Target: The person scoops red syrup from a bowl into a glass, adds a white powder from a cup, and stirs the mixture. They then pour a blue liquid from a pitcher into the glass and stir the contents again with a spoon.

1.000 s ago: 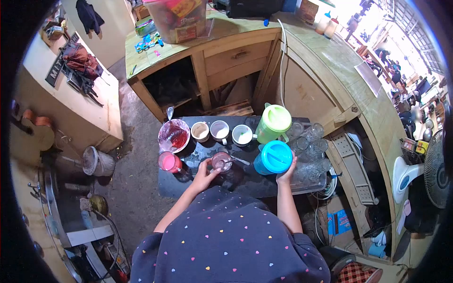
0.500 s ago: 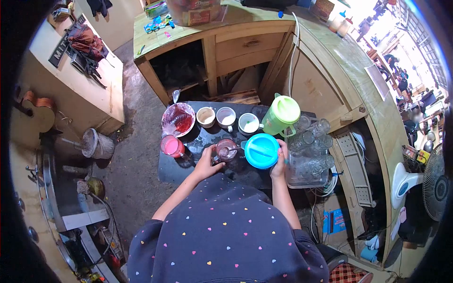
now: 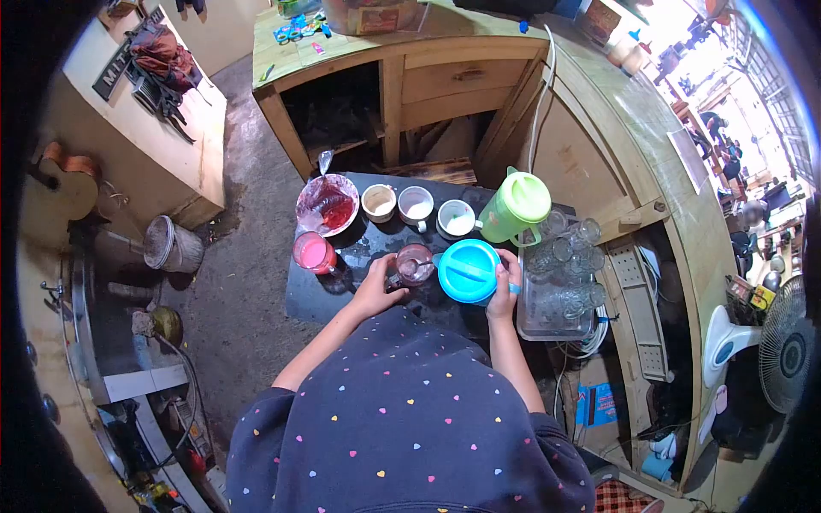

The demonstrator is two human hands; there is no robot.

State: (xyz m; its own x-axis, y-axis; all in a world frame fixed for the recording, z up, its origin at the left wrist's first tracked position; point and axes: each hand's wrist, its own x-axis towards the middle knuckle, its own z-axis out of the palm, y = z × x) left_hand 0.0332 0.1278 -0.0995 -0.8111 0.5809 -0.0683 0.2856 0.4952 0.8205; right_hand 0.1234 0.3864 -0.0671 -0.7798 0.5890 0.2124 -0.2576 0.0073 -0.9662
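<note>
A lime-green jug (image 3: 518, 205) stands at the back right of the black desk (image 3: 312, 299), with three pale cups (image 3: 416, 205) in a row to its left. Left of them sits a bowl (image 3: 326, 205) of red liquid, with a pink drink (image 3: 311, 251) just in front of it. A clear tray (image 3: 547, 332) of empty glasses fills the right edge. A wooden counter (image 3: 445, 81) rises behind, and a white fan (image 3: 782, 346) stands far right

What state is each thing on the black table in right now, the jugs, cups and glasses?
Blue-lidded plastic jug: lid on, gripped by right hand.
Clear glass mug: spoon inside, held by left hand.
Green-lidded plastic jug: lid on, upright.
Pink-filled glass: nearly full, upright.
Three ceramic cups: upright.
</note>
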